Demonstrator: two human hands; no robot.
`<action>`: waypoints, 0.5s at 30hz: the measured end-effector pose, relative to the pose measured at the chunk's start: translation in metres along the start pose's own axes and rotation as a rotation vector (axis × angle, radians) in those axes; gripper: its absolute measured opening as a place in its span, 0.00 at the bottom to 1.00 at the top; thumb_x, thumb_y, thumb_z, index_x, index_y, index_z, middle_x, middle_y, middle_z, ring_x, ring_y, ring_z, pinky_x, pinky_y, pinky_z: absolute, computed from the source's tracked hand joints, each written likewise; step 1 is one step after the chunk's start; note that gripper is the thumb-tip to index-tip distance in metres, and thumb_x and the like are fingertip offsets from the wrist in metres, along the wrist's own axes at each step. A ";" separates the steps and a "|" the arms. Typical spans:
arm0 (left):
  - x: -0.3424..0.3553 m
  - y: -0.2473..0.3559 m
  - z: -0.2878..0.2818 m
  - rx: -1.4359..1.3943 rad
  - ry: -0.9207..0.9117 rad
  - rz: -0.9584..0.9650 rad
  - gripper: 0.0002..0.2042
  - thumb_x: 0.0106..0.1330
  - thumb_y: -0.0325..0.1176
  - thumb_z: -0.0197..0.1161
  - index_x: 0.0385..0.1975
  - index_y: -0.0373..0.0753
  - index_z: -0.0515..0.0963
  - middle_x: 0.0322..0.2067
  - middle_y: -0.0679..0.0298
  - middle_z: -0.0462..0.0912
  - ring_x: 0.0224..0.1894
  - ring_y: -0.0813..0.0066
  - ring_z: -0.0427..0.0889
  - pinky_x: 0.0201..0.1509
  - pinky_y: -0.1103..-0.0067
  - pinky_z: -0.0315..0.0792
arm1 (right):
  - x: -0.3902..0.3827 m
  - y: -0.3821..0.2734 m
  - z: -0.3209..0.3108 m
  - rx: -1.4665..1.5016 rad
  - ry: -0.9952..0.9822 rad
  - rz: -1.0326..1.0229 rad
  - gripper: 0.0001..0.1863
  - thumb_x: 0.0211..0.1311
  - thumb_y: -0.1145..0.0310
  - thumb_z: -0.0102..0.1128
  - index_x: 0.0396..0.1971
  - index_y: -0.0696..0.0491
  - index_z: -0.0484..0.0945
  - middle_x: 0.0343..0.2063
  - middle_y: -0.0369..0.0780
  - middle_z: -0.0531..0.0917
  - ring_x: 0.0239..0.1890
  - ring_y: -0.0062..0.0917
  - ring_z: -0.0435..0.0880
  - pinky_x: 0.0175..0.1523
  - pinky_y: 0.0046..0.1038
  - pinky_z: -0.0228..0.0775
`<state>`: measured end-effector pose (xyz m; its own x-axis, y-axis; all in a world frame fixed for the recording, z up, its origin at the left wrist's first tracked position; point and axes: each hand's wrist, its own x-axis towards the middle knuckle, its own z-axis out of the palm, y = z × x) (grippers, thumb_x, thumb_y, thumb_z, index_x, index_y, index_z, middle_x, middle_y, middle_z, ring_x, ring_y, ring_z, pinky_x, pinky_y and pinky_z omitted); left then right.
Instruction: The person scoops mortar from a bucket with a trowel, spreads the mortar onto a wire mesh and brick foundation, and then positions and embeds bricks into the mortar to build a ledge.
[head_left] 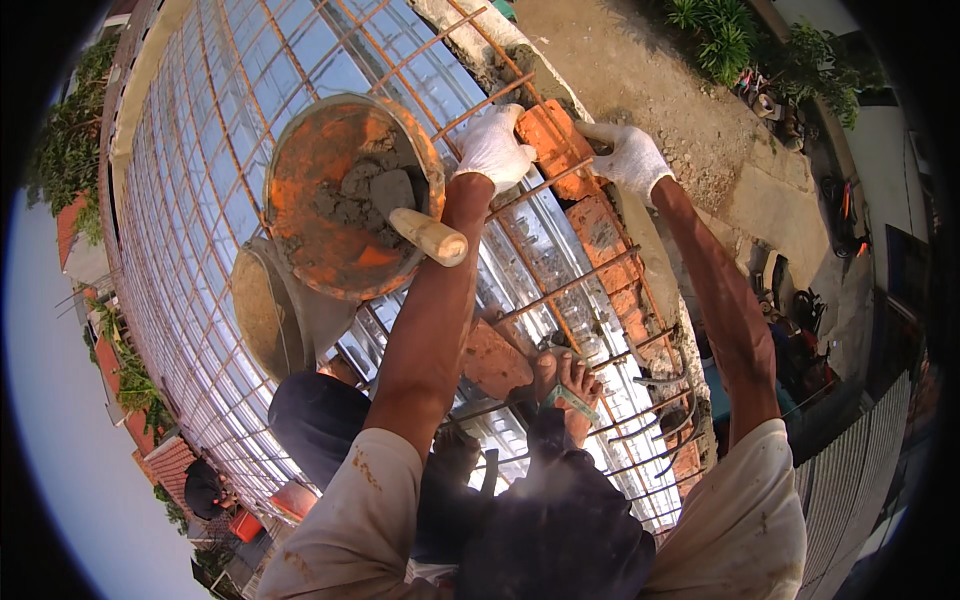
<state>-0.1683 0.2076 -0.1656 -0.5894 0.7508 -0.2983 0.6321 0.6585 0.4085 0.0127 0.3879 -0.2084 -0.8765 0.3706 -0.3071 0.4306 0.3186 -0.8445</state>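
An orange brick (556, 152) lies at the slab's edge between my two white-gloved hands. My left hand (494, 148) closes on its left side, thumb against the brick. From the right, my right hand (634, 160) grips it with the fingers at its far edge. Left of my left forearm stands an orange bucket (432, 150) smeared with grey mortar (372, 178). A trowel (430, 236) rests in it, its wooden handle sticking over the rim toward my forearm. A row of laid bricks (602, 240) runs from the held brick back toward me.
Rusty rebar mesh (215, 110) spans shiny metal decking (510, 270). A second bucket (268, 310) stands beside the first. A loose brick (495, 362) lies near my sandalled foot (568, 385). Bent bar ends (672, 420) stick out along the edge. Beyond it, the ground (690, 130) lies far below.
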 end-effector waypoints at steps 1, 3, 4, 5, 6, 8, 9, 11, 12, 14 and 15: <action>0.000 -0.001 -0.002 0.015 -0.004 0.004 0.34 0.62 0.40 0.76 0.68 0.39 0.76 0.64 0.48 0.82 0.67 0.46 0.79 0.71 0.60 0.73 | -0.001 -0.001 0.002 -0.015 0.004 0.001 0.35 0.56 0.70 0.77 0.67 0.48 0.82 0.57 0.47 0.89 0.52 0.32 0.92 0.59 0.33 0.82; 0.002 -0.001 -0.004 0.036 -0.041 0.002 0.34 0.61 0.41 0.75 0.69 0.39 0.76 0.64 0.48 0.81 0.68 0.46 0.78 0.71 0.60 0.72 | -0.003 0.000 0.005 -0.041 0.017 -0.012 0.35 0.56 0.70 0.77 0.67 0.48 0.82 0.58 0.47 0.88 0.54 0.31 0.91 0.60 0.32 0.82; 0.003 -0.001 -0.004 0.046 -0.059 0.002 0.34 0.61 0.41 0.74 0.69 0.39 0.76 0.65 0.47 0.81 0.68 0.47 0.78 0.72 0.60 0.72 | -0.003 0.001 0.006 -0.051 0.025 -0.026 0.35 0.55 0.70 0.78 0.68 0.47 0.81 0.59 0.47 0.88 0.54 0.31 0.91 0.60 0.32 0.81; 0.004 0.000 -0.005 0.043 -0.049 0.014 0.34 0.61 0.42 0.74 0.69 0.38 0.76 0.65 0.47 0.81 0.68 0.47 0.78 0.72 0.60 0.72 | -0.003 0.003 0.006 -0.062 0.034 -0.039 0.36 0.55 0.69 0.78 0.68 0.47 0.81 0.60 0.47 0.88 0.55 0.31 0.91 0.61 0.32 0.81; 0.002 0.000 -0.005 0.041 -0.042 0.023 0.35 0.61 0.42 0.74 0.69 0.38 0.75 0.66 0.47 0.80 0.69 0.47 0.77 0.73 0.60 0.71 | -0.003 0.002 0.006 -0.035 0.015 -0.024 0.36 0.55 0.69 0.78 0.68 0.47 0.81 0.60 0.47 0.88 0.56 0.31 0.91 0.61 0.32 0.81; -0.001 0.001 -0.005 0.033 -0.041 0.028 0.36 0.61 0.42 0.74 0.70 0.38 0.75 0.66 0.47 0.80 0.69 0.48 0.77 0.73 0.60 0.71 | -0.002 -0.002 0.004 0.018 -0.024 0.008 0.37 0.55 0.69 0.79 0.68 0.47 0.81 0.61 0.46 0.87 0.56 0.31 0.90 0.62 0.31 0.80; -0.001 0.000 -0.004 0.026 -0.043 0.023 0.36 0.60 0.43 0.75 0.70 0.38 0.75 0.66 0.47 0.79 0.70 0.48 0.76 0.74 0.60 0.70 | -0.002 -0.006 0.003 -0.006 -0.038 0.018 0.37 0.55 0.69 0.80 0.69 0.47 0.81 0.62 0.44 0.87 0.57 0.29 0.89 0.62 0.31 0.80; -0.001 -0.002 -0.004 0.023 -0.039 0.012 0.37 0.59 0.43 0.76 0.70 0.38 0.75 0.66 0.47 0.79 0.70 0.48 0.76 0.74 0.59 0.70 | -0.001 -0.014 0.003 -0.054 -0.065 0.037 0.37 0.57 0.69 0.83 0.69 0.47 0.81 0.64 0.42 0.86 0.58 0.25 0.88 0.62 0.31 0.80; 0.000 -0.002 -0.003 0.024 -0.035 0.012 0.37 0.59 0.44 0.76 0.70 0.38 0.75 0.66 0.47 0.79 0.70 0.48 0.76 0.74 0.59 0.69 | -0.001 -0.011 0.002 -0.065 -0.048 0.015 0.37 0.56 0.69 0.82 0.69 0.46 0.81 0.62 0.43 0.87 0.57 0.28 0.89 0.62 0.31 0.80; 0.001 -0.002 -0.001 0.028 -0.019 0.019 0.38 0.59 0.45 0.77 0.70 0.38 0.76 0.66 0.47 0.79 0.70 0.47 0.76 0.74 0.59 0.69 | 0.000 -0.004 0.004 -0.088 -0.014 -0.031 0.37 0.54 0.69 0.80 0.68 0.46 0.81 0.59 0.46 0.88 0.55 0.33 0.91 0.60 0.31 0.80; 0.000 -0.002 0.000 0.031 -0.009 0.027 0.38 0.59 0.46 0.77 0.70 0.39 0.76 0.66 0.48 0.79 0.70 0.47 0.76 0.74 0.59 0.69 | 0.002 -0.003 0.003 -0.105 -0.030 -0.005 0.37 0.55 0.69 0.79 0.68 0.46 0.81 0.58 0.47 0.88 0.54 0.33 0.91 0.60 0.32 0.80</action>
<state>-0.1697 0.2067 -0.1666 -0.5676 0.7686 -0.2950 0.6633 0.6392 0.3892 0.0094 0.3847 -0.2081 -0.8841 0.3432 -0.3172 0.4449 0.4104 -0.7961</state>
